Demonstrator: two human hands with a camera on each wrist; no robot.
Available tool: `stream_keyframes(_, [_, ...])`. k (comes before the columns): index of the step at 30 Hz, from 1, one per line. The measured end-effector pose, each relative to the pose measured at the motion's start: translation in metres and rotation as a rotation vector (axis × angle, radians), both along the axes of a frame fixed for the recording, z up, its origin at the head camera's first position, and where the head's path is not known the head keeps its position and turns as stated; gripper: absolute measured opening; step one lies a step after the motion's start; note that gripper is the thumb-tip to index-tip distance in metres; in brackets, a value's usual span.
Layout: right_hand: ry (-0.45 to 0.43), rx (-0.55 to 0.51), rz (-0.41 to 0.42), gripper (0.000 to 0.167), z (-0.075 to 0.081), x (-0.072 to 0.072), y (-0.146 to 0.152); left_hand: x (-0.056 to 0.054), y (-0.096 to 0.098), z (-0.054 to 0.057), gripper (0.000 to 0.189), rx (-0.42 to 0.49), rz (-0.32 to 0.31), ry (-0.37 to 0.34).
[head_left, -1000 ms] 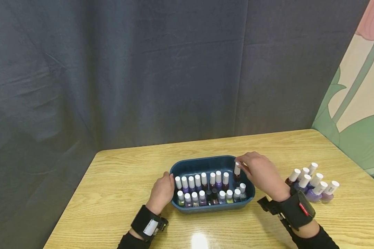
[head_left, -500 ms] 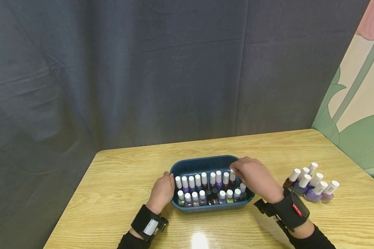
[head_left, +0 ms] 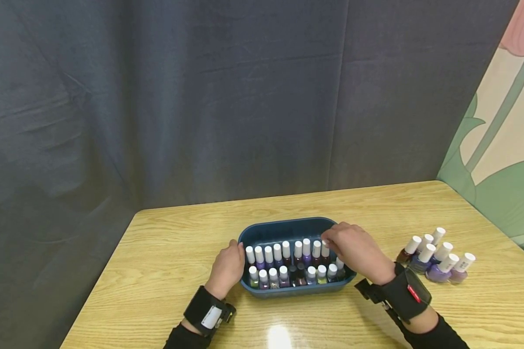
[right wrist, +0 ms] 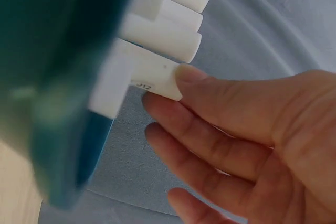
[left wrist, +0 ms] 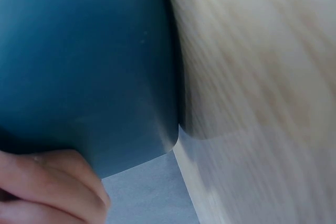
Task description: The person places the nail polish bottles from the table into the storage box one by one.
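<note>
A dark blue oval bin (head_left: 298, 292) on the table holds two rows of upright nail polish bottles. My left hand (head_left: 226, 269) grips the bin's left end at the rim; in the left wrist view its curled fingers (left wrist: 58, 184) lie against the blue wall. My right hand (head_left: 360, 251) reaches over the right end. Between thumb and forefinger it pinches the white cap of a nail polish bottle (right wrist: 153, 73), the rightmost of the back row, beside a dark red one (head_left: 316, 252). The held bottle's lower part is mostly hidden. A front-row cap (head_left: 339, 263) partly shows below that hand.
Several more white-capped nail polish bottles (head_left: 438, 264), in purple, blue and dark red, stand in a cluster on the wooden table (head_left: 179, 242) to the right. A dark grey curtain (head_left: 244, 121) hangs behind the table's far edge.
My right hand has moved left and down with the bottle, from the bin's right end to beside the back row's last bottle. My left hand has stayed on the rim.
</note>
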State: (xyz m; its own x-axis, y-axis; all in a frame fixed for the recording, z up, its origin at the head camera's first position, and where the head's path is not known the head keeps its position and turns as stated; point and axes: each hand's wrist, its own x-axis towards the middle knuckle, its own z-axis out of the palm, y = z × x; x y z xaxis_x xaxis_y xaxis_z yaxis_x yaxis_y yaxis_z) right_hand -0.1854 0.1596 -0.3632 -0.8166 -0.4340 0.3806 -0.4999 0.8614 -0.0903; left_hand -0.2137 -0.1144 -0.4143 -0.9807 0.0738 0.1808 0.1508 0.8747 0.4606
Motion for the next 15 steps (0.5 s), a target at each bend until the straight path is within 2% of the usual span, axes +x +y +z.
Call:
stream_keyframes(10, [0.009,-0.001,-0.003,0.014,-0.0003,-0.0004,0.0005,0.0003,0.0002,0.0004,0.025,0.003,0.001,0.009])
stream_keyframes(15, [-0.042,-0.010,-0.014,0.018,0.0030,0.0005,0.0032,0.0001,0.0000,0.0003,0.025,0.002,0.001,0.011])
